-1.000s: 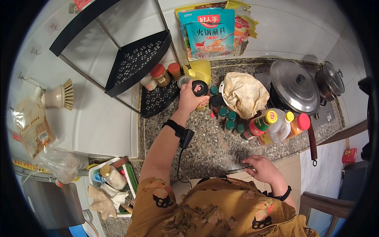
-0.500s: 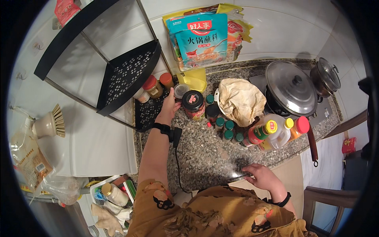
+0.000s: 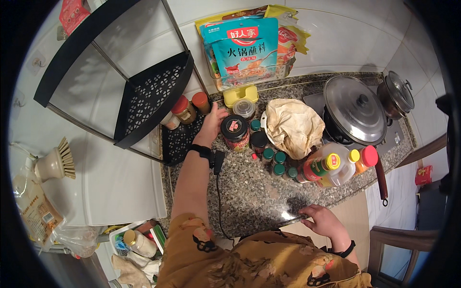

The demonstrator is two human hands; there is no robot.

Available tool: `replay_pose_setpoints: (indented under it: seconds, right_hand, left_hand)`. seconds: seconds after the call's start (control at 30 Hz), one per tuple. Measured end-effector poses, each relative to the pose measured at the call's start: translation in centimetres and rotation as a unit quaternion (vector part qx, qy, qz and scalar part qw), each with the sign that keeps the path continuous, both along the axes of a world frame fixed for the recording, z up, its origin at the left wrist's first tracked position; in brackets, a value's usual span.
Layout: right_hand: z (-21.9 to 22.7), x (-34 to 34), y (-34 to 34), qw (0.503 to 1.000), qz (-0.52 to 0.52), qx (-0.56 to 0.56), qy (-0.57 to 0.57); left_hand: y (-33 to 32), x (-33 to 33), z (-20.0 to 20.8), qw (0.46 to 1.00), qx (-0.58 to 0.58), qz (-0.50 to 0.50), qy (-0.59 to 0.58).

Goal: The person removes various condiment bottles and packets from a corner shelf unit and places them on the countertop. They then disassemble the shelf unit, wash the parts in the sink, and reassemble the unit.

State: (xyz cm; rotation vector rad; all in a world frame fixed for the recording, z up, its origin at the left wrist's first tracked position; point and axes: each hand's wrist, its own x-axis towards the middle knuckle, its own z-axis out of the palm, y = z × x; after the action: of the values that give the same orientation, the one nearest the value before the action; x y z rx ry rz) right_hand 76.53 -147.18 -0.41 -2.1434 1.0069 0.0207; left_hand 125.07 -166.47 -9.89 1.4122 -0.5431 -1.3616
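Note:
My left hand (image 3: 212,125) reaches over the back left of the counter, fingers stretched out and nothing held. It is beside a small clear-lidded container (image 3: 245,108) and a black-lidded jar (image 3: 236,133). Behind the container stands a yellow plastic holder (image 3: 241,95). To the hand's left, an orange-lidded jar (image 3: 201,102) and a red-lidded jar (image 3: 184,111) stand on the lower tier of a black corner rack (image 3: 156,98). My right hand (image 3: 322,220) rests at the counter's front edge, its thumb apart from the fingers and nothing visible in it.
Several green-capped bottles (image 3: 279,169), a dark-lidded jar (image 3: 259,140) and a crumpled cloth (image 3: 294,126) crowd the middle. Tall sauce bottles (image 3: 322,166) stand front right. A lidded wok (image 3: 355,108) sits on the stove. Seasoning packets (image 3: 247,50) fill a wall-side bin.
The clear-lidded container has moved right, in behind the black-lidded jar. The yellow holder now sits straighter. My left hand's fingers have come away from the jar; my right hand stays at the edge.

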Motion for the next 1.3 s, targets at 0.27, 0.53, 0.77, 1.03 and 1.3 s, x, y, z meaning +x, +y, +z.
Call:
replay_pose_setpoints:
  seconds: [0.27,0.53,0.77,1.03,1.3]
  right_hand:
    - [-0.5,0.0,0.1,1.000,-0.005,-0.005,0.003]
    - [-0.9,0.5,0.4,1.000,0.010,-0.020,0.015]
    - [-0.7,1.7,0.1,0.999,0.037,-0.021,0.023]
    - [-1.3,1.7,0.1,0.998,0.054,-0.029,0.027]
    - [-1.5,2.5,-0.2,0.997,0.068,-0.034,0.009]
  left_hand:
    - [2.8,10.7,1.5,0.600,-0.042,0.193,-0.776]
    - [1.4,11.9,2.9,0.716,0.092,0.095,-0.685]
    - [2.4,9.5,3.9,0.742,0.111,0.125,-0.650]
    - [7.0,8.5,3.6,0.659,-0.109,0.190,-0.720]
    - [6.0,4.1,6.6,0.764,-0.217,0.029,-0.607]
